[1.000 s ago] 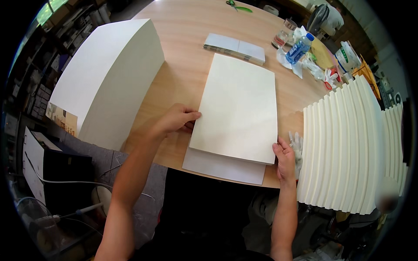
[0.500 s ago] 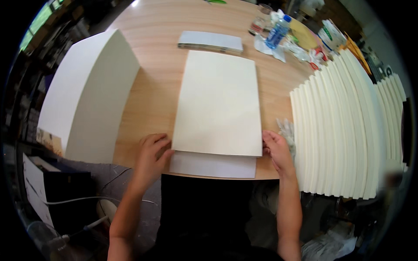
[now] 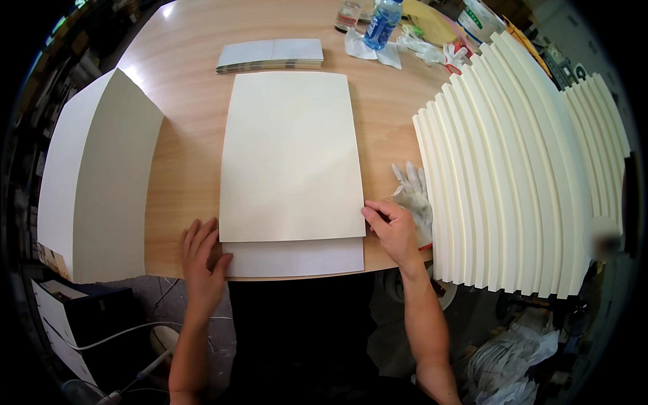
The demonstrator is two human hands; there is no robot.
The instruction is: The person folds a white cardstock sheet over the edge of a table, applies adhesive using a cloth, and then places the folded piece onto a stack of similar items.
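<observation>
A large cream-coloured board or folded sheet (image 3: 290, 155) lies flat in front of me. Under its near end a white sheet (image 3: 293, 258) sticks out toward the table's front edge. My left hand (image 3: 204, 260) rests at the near left corner with fingers apart, the thumb by the white sheet's left edge and the other fingers beside the cream board. At the right edge of the cream board, my right hand (image 3: 391, 229) has its thumb and forefinger pinched together on the rim. How thick the cream piece is cannot be made out.
Tall white stack (image 3: 111, 182) stands left; a long row of cream folded boards (image 3: 499, 182) fills the right. A grey-white work glove (image 3: 413, 196) lies beside that row. Beyond are a low pile of white cards (image 3: 270, 54), a blue-capped bottle (image 3: 383, 23) and a glass jar (image 3: 347, 15).
The whole view has shifted, so the table things appear further left. My left thumb has dropped from the cream board's corner to beside the white sheet. My right hand stays at the right edge.
</observation>
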